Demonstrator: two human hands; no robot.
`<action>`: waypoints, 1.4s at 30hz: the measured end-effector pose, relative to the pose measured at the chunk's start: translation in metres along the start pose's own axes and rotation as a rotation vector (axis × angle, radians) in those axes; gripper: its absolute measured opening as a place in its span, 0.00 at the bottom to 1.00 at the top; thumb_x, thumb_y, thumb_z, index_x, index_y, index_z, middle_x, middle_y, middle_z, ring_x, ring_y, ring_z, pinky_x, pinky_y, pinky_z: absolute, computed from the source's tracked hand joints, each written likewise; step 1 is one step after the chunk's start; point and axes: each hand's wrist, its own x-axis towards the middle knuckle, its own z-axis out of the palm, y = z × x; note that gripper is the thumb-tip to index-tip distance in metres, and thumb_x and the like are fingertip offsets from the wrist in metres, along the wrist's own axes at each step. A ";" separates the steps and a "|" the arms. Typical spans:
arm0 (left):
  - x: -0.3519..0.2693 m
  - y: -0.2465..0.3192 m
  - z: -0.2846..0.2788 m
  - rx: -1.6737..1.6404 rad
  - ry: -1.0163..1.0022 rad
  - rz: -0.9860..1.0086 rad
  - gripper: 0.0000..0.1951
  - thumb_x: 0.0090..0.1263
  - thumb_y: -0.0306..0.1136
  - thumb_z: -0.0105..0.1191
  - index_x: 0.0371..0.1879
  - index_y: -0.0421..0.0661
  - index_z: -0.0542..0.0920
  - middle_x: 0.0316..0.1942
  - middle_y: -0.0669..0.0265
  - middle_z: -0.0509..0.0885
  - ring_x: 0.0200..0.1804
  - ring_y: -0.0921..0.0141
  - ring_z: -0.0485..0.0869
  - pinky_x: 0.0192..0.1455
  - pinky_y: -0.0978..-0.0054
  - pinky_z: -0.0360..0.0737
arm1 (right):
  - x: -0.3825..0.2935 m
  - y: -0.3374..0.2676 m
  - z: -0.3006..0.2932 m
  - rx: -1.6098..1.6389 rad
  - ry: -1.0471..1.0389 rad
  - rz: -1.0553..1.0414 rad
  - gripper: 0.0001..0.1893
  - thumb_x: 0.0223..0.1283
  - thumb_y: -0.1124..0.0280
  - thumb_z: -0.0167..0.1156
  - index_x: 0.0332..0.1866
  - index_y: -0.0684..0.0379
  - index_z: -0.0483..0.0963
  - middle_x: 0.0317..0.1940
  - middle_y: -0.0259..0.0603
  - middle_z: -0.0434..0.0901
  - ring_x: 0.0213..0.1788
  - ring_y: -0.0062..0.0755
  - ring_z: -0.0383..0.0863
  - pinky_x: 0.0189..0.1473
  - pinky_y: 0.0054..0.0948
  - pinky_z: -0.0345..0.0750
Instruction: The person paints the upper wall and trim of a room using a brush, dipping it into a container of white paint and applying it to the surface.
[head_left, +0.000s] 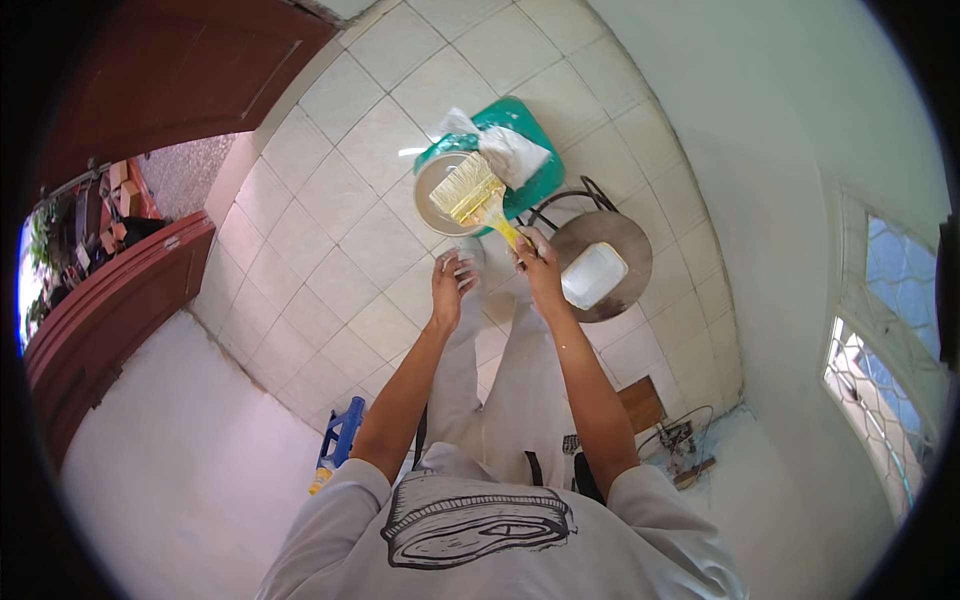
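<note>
My right hand (537, 260) grips the yellow handle of a wide flat paintbrush (469, 192). Its pale bristles point up and left over a round beige bucket (419, 201), covering part of the bucket's mouth. Whether the bristles touch the bucket cannot be told. My left hand (453, 283) holds nothing, its fingers loosely curled and apart, just below the bucket in the picture. White smears mark the fingers of both hands. Behind the brush, a white plastic bag (517, 156) lies on a green plastic item (551, 178), which is smeared white.
A white tub (595, 276) sits on a round brown stool (637, 238) at right. A blue tool (342, 433) with a yellow end is near my left elbow. Loose wires (679, 435) lie by the right wall. Red-brown doors (172, 67) stand at left, a grilled window (877, 397) at right.
</note>
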 end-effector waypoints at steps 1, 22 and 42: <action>0.002 0.016 -0.002 -0.052 0.057 0.029 0.28 0.80 0.50 0.44 0.73 0.49 0.62 0.56 0.57 0.77 0.53 0.64 0.80 0.58 0.62 0.78 | 0.008 -0.002 0.014 -0.017 0.006 0.003 0.17 0.74 0.59 0.59 0.57 0.60 0.76 0.36 0.31 0.78 0.33 0.14 0.71 0.32 0.18 0.67; 0.032 0.072 -0.015 -0.058 0.069 0.043 0.30 0.82 0.56 0.39 0.73 0.50 0.61 0.58 0.59 0.71 0.48 0.68 0.79 0.53 0.65 0.78 | 0.038 -0.008 0.063 -0.860 0.465 -0.550 0.11 0.70 0.68 0.61 0.51 0.61 0.81 0.37 0.48 0.81 0.39 0.45 0.81 0.45 0.41 0.76; 0.024 0.030 -0.021 0.087 -0.078 -0.137 0.23 0.83 0.53 0.40 0.57 0.46 0.76 0.43 0.65 0.81 0.41 0.71 0.81 0.49 0.69 0.81 | 0.129 0.031 0.025 -0.634 0.791 -0.443 0.14 0.67 0.64 0.66 0.35 0.67 0.76 0.30 0.47 0.79 0.32 0.41 0.77 0.39 0.40 0.73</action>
